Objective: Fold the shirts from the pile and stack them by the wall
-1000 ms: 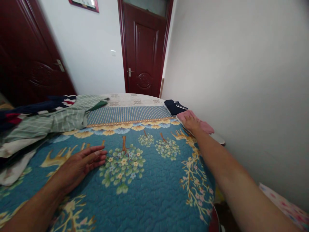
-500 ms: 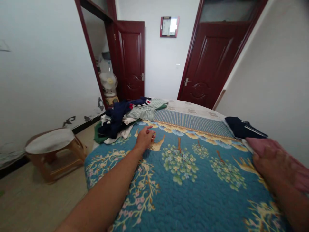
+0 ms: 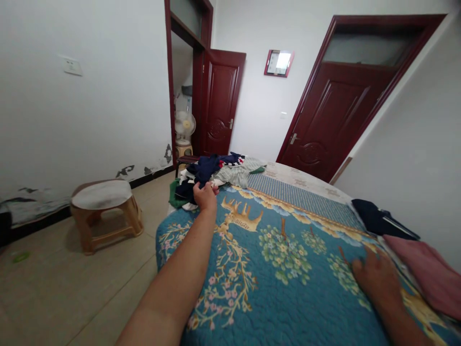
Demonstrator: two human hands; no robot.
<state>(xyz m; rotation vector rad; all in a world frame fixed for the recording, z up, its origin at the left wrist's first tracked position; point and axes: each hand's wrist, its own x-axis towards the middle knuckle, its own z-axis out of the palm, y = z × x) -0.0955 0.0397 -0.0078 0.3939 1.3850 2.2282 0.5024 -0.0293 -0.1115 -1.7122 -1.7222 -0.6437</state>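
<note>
My left hand (image 3: 206,195) is at the near edge of a jumbled pile of clothes (image 3: 207,168), its fingers curled against the dark cloth; whether they grip any of it is hard to make out. Navy, grey striped, white and green pieces show in the pile. My right hand (image 3: 378,274), a little blurred, is over the teal patterned quilt (image 3: 288,307) with its fingers apart and nothing in them. Right of it lies a folded pink garment (image 3: 425,269), and beyond that a folded dark navy garment (image 3: 382,219).
A brown stool (image 3: 108,206) with a whitish top stands on the floor at the left. Behind the bed are two dark red doors (image 3: 221,101), a framed picture (image 3: 279,63) on the wall and a fan (image 3: 185,124) in the doorway.
The view has swung left. My left hand has moved from above the quilt to the clothes pile. My right hand has come off the pink garment and moved left over the quilt.
</note>
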